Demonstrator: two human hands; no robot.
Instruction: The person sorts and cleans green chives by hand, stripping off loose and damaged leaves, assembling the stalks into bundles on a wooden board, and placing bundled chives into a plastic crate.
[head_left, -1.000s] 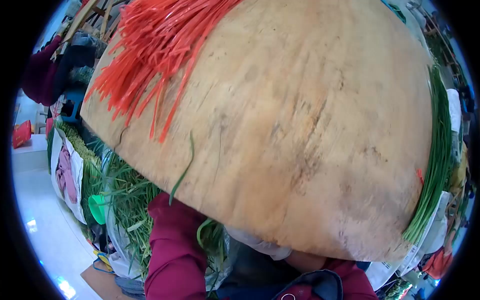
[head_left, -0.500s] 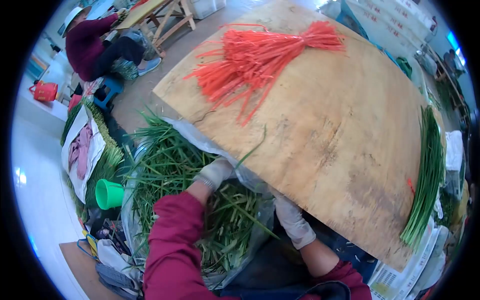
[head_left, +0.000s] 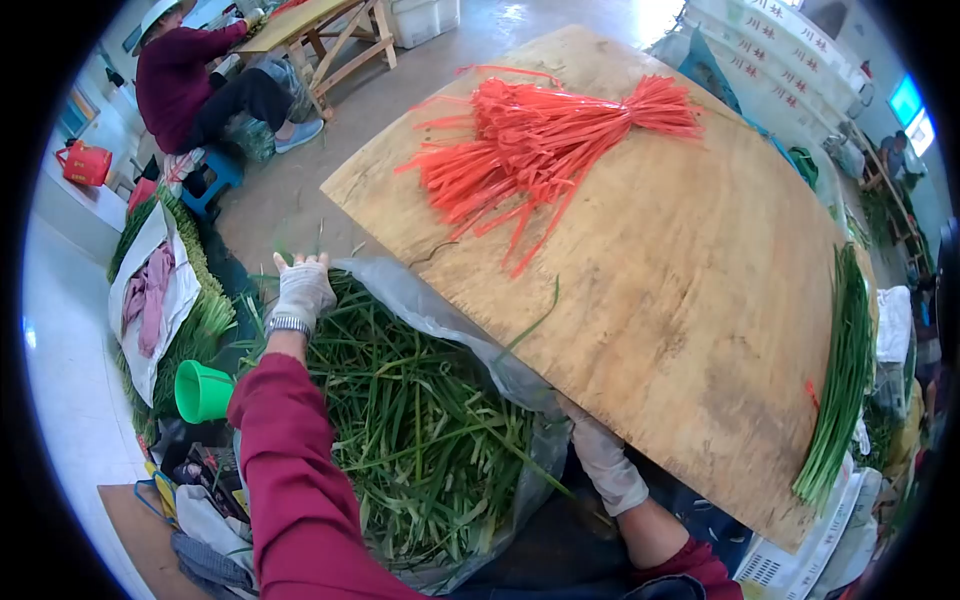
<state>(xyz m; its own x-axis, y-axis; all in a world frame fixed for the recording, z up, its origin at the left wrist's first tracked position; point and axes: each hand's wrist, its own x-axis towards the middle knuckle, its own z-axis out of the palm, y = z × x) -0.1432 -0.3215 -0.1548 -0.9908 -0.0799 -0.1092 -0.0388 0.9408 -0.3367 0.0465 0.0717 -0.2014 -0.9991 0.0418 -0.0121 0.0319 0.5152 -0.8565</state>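
Observation:
A clear plastic bag [head_left: 400, 290] filled with loose green leaves [head_left: 420, 400] stands against the near left edge of a wooden board. My left hand [head_left: 303, 290], in a pale glove with bare fingertips, is at the bag's far left rim among leaf ends. Its fingers look spread. Beside the bag's right rim is my right hand [head_left: 608, 465], gloved too, close to the board's edge. Its fingers are mostly hidden there, so I cannot see whether they grip the bag. One long leaf [head_left: 535, 320] lies over the board's edge.
On the wooden board [head_left: 680, 300] lie a bundle of red plastic strips [head_left: 560, 135] and, at right, a bunch of long green stalks [head_left: 838, 380]. A green cup [head_left: 203, 390] stands left of the bag. Another person [head_left: 190, 80] sits at a table at the upper left.
My left hand has moved from the leaves in the middle of the bag to its far left rim, uncovering the leaves. My right hand stays by the board's edge. The view has shifted slightly.

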